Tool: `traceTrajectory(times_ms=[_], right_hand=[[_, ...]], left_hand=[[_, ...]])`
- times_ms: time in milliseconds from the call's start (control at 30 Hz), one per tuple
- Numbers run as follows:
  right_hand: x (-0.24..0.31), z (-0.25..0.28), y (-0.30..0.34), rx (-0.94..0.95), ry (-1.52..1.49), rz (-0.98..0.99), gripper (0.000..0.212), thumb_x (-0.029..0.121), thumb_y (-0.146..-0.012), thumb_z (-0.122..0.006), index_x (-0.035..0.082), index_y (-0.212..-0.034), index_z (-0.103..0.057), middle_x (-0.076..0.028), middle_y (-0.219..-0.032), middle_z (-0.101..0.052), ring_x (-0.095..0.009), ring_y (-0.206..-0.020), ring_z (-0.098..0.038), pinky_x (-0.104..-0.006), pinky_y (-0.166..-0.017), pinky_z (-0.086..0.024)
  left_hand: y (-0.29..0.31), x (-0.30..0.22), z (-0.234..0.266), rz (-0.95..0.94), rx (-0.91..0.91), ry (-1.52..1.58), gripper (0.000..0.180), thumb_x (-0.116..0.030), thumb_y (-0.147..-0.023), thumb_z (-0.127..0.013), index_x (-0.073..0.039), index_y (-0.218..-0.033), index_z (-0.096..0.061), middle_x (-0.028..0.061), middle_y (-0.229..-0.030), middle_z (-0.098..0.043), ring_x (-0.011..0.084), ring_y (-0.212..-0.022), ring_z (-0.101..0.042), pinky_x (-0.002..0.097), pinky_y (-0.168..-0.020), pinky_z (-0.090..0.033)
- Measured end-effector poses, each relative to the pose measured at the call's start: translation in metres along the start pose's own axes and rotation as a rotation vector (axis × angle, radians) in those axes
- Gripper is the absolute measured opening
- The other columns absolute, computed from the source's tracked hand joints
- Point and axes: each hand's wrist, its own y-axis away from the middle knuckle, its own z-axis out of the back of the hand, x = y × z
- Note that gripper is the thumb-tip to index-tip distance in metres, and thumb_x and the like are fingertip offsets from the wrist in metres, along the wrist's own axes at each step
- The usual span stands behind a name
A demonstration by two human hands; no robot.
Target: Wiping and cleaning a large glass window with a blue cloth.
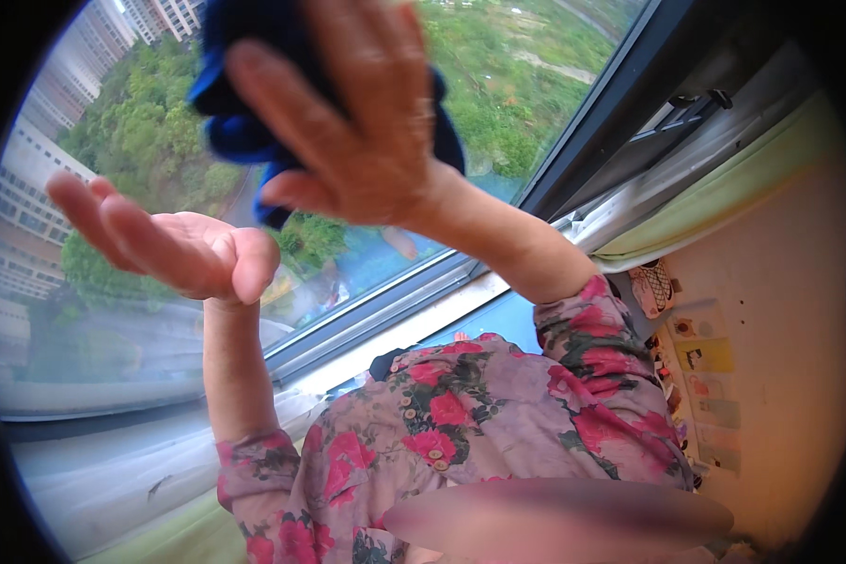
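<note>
A dark blue cloth (pixel 258 23), bunched in folds, is up against the window pane (pixel 498 103) at the top of the view. My right hand (pixel 376 141) lies over it with fingers spread, holding it to the glass; hand and cloth are somewhat blurred. The cloth's upper part runs out of the picture. Lower and to the left, my left hand (pixel 183 244) is raised in front of the glass, palm upward and fingers stretched out, with nothing in it. It is apart from the cloth.
A dark window frame (pixel 592 122) borders the pane on the right, with a handle (pixel 719 99) beyond it. White and green curtains (pixel 724 202) hang at the right and lower left. Trees (pixel 146 113) and tall buildings (pixel 28 207) show outside.
</note>
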Motion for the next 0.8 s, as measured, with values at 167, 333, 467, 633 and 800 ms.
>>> traceTrajectory(times_ms=[167, 333, 467, 633, 800], right_hand=[[0.030, -0.033, -0.030, -0.121, -0.342, 0.126, 0.058, 0.051, -0.083, -0.060, 0.021, -0.132, -0.050, -0.014, -0.124, -0.060, -0.033, -0.125, -0.049, -0.0544, -0.109, -0.025], [0.079, -0.065, -0.049, -0.218, -0.712, 0.125, 0.052, 0.043, -0.086, -0.058, 0.015, -0.129, -0.051, -0.013, -0.116, -0.063, -0.034, -0.119, -0.053, -0.0510, -0.106, -0.033], [0.054, -0.055, -0.038, -0.279, -0.901, 0.015, 0.051, 0.046, -0.094, -0.045, 0.011, -0.131, -0.048, -0.011, -0.108, -0.064, -0.034, -0.114, -0.055, -0.0485, -0.106, -0.036], [0.056, -0.044, -0.041, -0.179, -0.987, 0.005, 0.048, 0.045, -0.097, -0.041, 0.011, -0.131, -0.046, -0.011, -0.096, -0.064, -0.032, -0.100, -0.062, -0.0489, -0.106, -0.037], [0.057, -0.051, -0.046, -0.251, -0.734, 0.118, 0.037, 0.037, -0.093, -0.054, 0.013, -0.120, -0.056, -0.009, -0.099, -0.065, -0.031, -0.099, -0.061, -0.0485, -0.106, -0.036]], left_hand=[[-0.031, -0.054, -0.013, 0.938, -0.383, 0.848, 0.066, -0.063, -0.093, -0.038, -0.023, -0.145, -0.031, 0.0153, -0.147, -0.032, 0.0309, -0.132, -0.041, 0.0484, -0.107, -0.038], [-0.047, -0.075, -0.059, 0.661, -0.206, 0.428, 0.067, -0.063, -0.092, -0.041, -0.023, -0.145, -0.032, 0.0140, -0.147, -0.033, 0.0310, -0.132, -0.041, 0.0487, -0.107, -0.039], [-0.014, -0.024, 0.007, 0.422, -0.023, 0.194, 0.067, -0.062, -0.091, -0.044, -0.023, -0.144, -0.032, 0.0126, -0.147, -0.033, 0.0310, -0.132, -0.041, 0.0491, -0.106, -0.040], [-0.010, 0.010, 0.026, 0.087, 0.185, -0.204, 0.068, -0.062, -0.090, -0.048, -0.023, -0.144, -0.033, 0.0110, -0.147, -0.033, 0.0311, -0.132, -0.040, 0.0495, -0.105, -0.041], [0.007, -0.001, 0.047, 0.312, 0.404, -0.353, 0.073, -0.062, -0.084, -0.059, -0.023, -0.142, -0.036, 0.0101, -0.148, -0.033, 0.0328, -0.134, -0.037, 0.0520, -0.115, -0.023]])
